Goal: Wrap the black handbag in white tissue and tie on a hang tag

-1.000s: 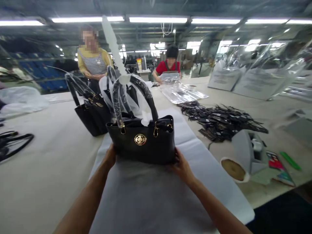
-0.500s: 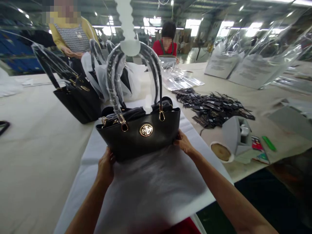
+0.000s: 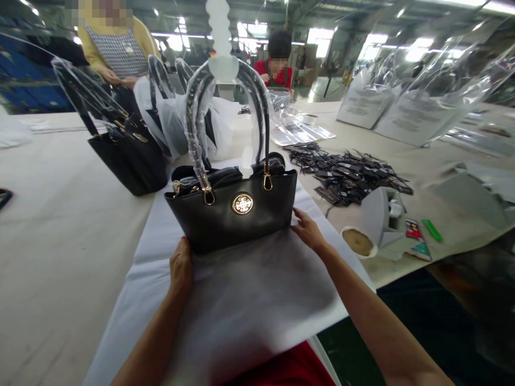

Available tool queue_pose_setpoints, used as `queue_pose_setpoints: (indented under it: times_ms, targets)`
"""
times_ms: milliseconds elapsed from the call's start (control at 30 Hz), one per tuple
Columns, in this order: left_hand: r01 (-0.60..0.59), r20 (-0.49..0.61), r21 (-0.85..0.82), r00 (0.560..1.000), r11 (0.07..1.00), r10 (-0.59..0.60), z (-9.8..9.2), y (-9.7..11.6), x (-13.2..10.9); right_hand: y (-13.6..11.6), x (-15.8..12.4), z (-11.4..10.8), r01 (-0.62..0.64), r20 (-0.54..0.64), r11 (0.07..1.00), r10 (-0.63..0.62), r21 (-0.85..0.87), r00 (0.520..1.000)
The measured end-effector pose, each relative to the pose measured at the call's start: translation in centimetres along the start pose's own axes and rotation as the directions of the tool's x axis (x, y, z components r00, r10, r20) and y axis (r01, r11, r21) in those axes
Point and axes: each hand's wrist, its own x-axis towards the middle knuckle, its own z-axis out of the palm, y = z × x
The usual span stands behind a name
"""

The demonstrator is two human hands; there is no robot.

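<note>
A black handbag (image 3: pixel 225 222) with a round gold emblem stands upright on white sheet material (image 3: pixel 257 289). Clear plastic film covers its two raised handles (image 3: pixel 197 123), and a white scalloped strip (image 3: pixel 219 29) rises between them. By the bag's lower left corner, my left hand (image 3: pixel 182 265) lies fairly flat along its side, the fingertips partly hidden. At the lower right corner, the fingers of my right hand (image 3: pixel 309 229) are apart and lightly touch the bag's end.
Another black handbag (image 3: pixel 129 161) leans at the left, near white-wrapped bags (image 3: pixel 177 128). Black hang tags (image 3: pixel 354 177) lie heaped at the right, beside a tape roll (image 3: pixel 358 244) and a green object (image 3: pixel 432 229). Two people (image 3: pixel 120 48) (image 3: pixel 277 69) are across the table.
The handbag has shifted slightly away from me and appears a little straighter. My fingers have loosened at its lower corners, most plainly those of the right hand.
</note>
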Motion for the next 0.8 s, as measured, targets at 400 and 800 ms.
queue_pose_setpoints:
  times_ms: [400,800]
  targets:
    - [-0.089,0.057,0.163,0.995,0.983,0.080,-0.2,-0.4,0.0,4.4,-9.0,-10.1,-0.186,-0.305,0.480,-0.184,-0.857,0.934]
    - [-0.239,0.020,0.098,0.971,0.966,0.238,-0.5,-5.6,1.5,0.3,6.4,-4.5,0.090,-0.235,0.808,-0.273,-0.582,0.933]
